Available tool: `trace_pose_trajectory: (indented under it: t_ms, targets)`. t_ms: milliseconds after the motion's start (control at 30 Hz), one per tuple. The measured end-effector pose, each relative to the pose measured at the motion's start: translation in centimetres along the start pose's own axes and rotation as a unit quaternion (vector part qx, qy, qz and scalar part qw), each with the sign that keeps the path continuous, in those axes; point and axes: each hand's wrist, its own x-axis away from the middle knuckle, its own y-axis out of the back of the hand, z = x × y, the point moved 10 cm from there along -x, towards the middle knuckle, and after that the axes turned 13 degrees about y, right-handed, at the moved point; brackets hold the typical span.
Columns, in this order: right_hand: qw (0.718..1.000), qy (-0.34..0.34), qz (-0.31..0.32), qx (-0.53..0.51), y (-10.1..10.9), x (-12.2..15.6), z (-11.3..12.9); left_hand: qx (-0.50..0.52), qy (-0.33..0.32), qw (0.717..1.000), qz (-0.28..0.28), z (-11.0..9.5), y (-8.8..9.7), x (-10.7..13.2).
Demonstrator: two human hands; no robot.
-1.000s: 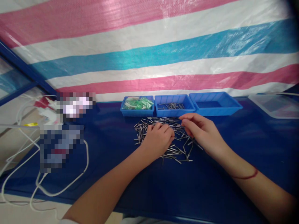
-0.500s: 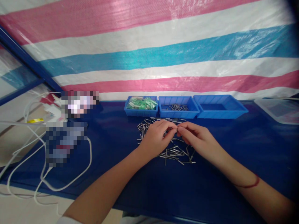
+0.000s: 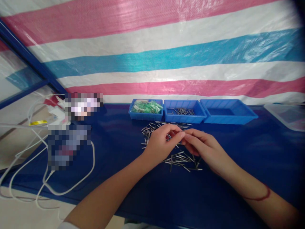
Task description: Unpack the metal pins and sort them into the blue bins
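Over a spread of thin metal blind rivets (image 3: pixel 178 158), both hands meet fingertip to fingertip. My left hand (image 3: pixel 160 141) is closed in a pinch, thumb against forefinger. My right hand (image 3: pixel 205 143) pinches at the same spot, its other fingers curled under. Whatever sits between the fingertips is hidden or too small to make out. Rivets lie loose on the blue table (image 3: pixel 152 194) behind, beside and below the hands, and part of the pile is covered by my left hand.
Behind the pile stand three blue bins: one with green-and-clear plastic packets (image 3: pixel 147 106), a middle bin (image 3: pixel 186 120) with rivets, and a right bin (image 3: pixel 228 120). A clear plastic container (image 3: pixel 286 117) is at far right. White cables (image 3: pixel 93 159) and blurred-out items lie left.
My left thumb has risen towards the forefinger tip, and both hands remain together over the rivets. The whole view has shifted slightly.
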Motion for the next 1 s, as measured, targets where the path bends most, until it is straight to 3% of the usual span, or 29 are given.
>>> trace_pose_trajectory:
  t_ms: [233, 400, 533, 700, 833, 1000]
  targets:
    - [0.998, -0.026, -0.023, -0.058, 0.0, 0.2, -0.4, -0.011, -0.045, 0.999, -0.010, -1.3, 0.3, 0.3]
    - [0.995, 0.024, -0.079, -0.048, 1.1, 0.0, 0.7, -0.020, -0.038, 0.999, -0.018, -0.9, 0.4, 0.1]
    - [0.989, 0.101, -0.106, 0.015, 1.9, 0.1, 2.3, -0.021, -0.037, 0.999, -0.013, -0.6, 0.1, 0.1]
    - [0.967, 0.198, -0.097, 0.129, 1.8, 0.8, 4.1, -0.033, -0.047, 0.998, 0.026, -0.4, -0.6, -0.1]
    - [0.945, 0.232, -0.079, 0.217, 1.6, 1.4, 5.1, -0.058, -0.083, 0.992, 0.073, -1.0, -1.4, 0.2]
    - [0.932, 0.240, -0.082, 0.258, 2.1, 1.4, 5.9, -0.071, -0.107, 0.988, 0.085, -1.6, -1.6, 0.6]
